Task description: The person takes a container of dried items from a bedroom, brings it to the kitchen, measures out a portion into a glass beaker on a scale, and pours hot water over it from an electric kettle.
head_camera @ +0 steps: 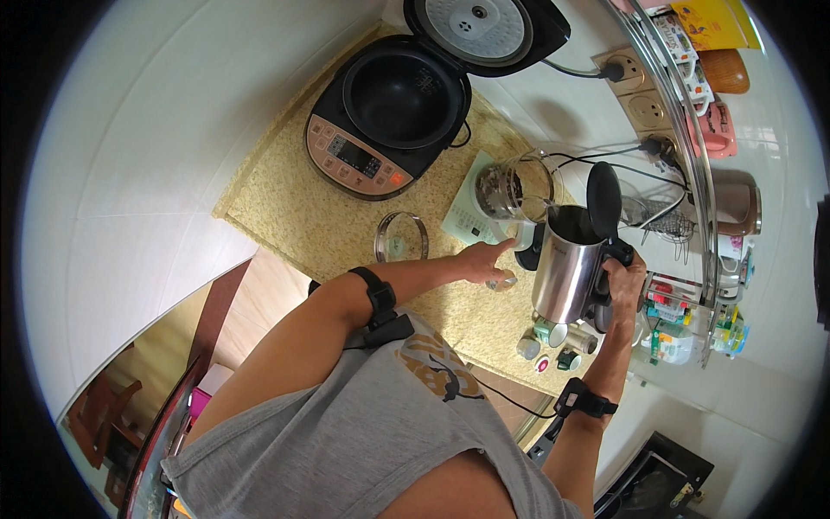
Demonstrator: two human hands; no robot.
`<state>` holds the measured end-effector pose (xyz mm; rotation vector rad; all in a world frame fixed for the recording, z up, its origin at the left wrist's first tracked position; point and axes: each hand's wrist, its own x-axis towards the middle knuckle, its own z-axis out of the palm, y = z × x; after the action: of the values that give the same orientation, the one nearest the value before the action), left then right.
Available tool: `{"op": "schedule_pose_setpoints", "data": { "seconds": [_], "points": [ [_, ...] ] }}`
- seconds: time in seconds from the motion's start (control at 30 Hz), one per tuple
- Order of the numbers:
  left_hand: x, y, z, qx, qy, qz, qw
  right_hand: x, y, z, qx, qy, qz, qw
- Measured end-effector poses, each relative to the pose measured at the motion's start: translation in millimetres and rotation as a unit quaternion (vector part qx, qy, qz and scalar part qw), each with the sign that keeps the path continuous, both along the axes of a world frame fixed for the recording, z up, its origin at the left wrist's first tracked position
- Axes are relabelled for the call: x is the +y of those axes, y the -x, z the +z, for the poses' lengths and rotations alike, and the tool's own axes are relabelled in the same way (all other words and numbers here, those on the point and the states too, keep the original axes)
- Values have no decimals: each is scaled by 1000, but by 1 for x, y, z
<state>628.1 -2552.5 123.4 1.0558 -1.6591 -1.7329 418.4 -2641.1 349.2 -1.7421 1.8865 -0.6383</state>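
Note:
My right hand grips the black handle of a stainless-steel kettle, whose black lid stands raised. The kettle tilts towards a glass pot, and a thin clear stream seems to run from its spout into the pot. Dark pieces lie inside the pot, which sits on a pale green base. Just in front of that base is my left hand, index finger extended towards the pot's clear handle; whether it touches is unclear. Partly behind its fingers lies a small round object.
A rice cooker with its lid up stands at the back left. A clear ring-shaped lid rests on the stone counter. Several small jars stand below the kettle. A metal rack holding mugs runs along the right wall.

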Motion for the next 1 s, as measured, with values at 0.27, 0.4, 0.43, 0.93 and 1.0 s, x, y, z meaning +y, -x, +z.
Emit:
{"op": "schedule_pose_setpoints", "data": {
  "seconds": [0.27,0.4,0.43,0.93,1.0],
  "points": [
    [-11,18,-3,-23,7,-8,1000,-14,12,-7,2,-37,20,999],
    [-18,20,2,-38,-8,-23,999,-21,12,-9,11,-18,24,1000],
    [-19,22,1,-37,-8,-23,999,-22,11,-8,22,-26,21,999],
    [-27,26,-1,-16,-19,-18,1000,-24,-21,5,126,-62,17,990],
    [-27,21,4,1,-46,-21,999,-23,-27,9,136,-73,15,988]
  ]
}}
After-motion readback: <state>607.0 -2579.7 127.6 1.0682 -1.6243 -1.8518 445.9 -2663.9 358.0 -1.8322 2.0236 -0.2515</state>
